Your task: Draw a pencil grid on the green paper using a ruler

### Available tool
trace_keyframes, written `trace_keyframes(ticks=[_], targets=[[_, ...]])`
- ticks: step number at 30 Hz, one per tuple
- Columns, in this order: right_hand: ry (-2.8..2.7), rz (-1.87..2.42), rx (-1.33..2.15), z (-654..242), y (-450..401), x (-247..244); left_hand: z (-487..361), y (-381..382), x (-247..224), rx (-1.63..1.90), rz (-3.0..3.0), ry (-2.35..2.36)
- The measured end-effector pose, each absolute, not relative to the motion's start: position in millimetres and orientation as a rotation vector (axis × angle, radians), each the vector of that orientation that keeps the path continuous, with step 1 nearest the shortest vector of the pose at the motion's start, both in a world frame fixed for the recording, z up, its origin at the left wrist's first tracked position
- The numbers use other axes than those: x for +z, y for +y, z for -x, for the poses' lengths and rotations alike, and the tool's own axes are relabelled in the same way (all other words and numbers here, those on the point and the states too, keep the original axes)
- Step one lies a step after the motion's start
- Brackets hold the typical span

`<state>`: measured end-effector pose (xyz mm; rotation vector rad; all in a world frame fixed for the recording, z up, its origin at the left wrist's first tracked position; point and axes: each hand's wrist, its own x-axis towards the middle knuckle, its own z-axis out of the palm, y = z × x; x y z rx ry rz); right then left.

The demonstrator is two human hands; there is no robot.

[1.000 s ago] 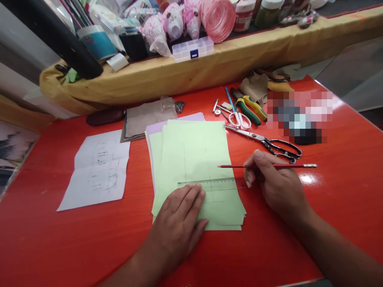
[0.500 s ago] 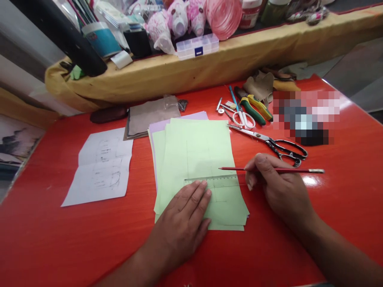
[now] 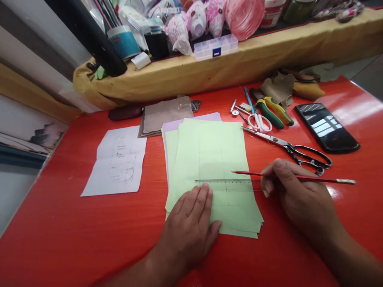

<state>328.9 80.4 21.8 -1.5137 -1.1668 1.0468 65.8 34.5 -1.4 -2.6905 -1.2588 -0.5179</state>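
Observation:
My left hand (image 3: 191,223) lies flat on green paper (image 3: 209,155), fingers stretched out and thumb apart. Its fingertips rest on a clear ruler (image 3: 224,184) that lies across the sheet and reaches past its right edge. Faint pencil lines mark the paper around the ruler. My right hand (image 3: 299,195) is closed around a red pencil (image 3: 317,178), held nearly level. The pencil's point is above the ruler's upper edge; whether it touches the paper, I cannot tell. More green and purple sheets (image 3: 206,116) lie under the top one.
A folded white sheet with drawings (image 3: 116,167) lies to the left. Large scissors (image 3: 281,141), white-handled scissors (image 3: 259,122), pliers (image 3: 273,109) and a phone (image 3: 327,127) lie right. Grey pieces of material (image 3: 166,115) are behind the paper. A cloth-covered ledge (image 3: 179,73) runs along the back.
The camera view has turned left, shifting the table's contents rightward in the picture. My left fingertips sit slightly farther left along the ruler. My right hand still holds the pencil.

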Motion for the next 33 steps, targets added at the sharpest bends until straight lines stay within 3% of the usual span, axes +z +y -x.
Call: trace_keyframes(ticks=[33], targets=[[-1.21,1.498,1.147,-322.0,76.9,21.8,-66.9,33.9,2.5,-0.471,2.63,-1.335]])
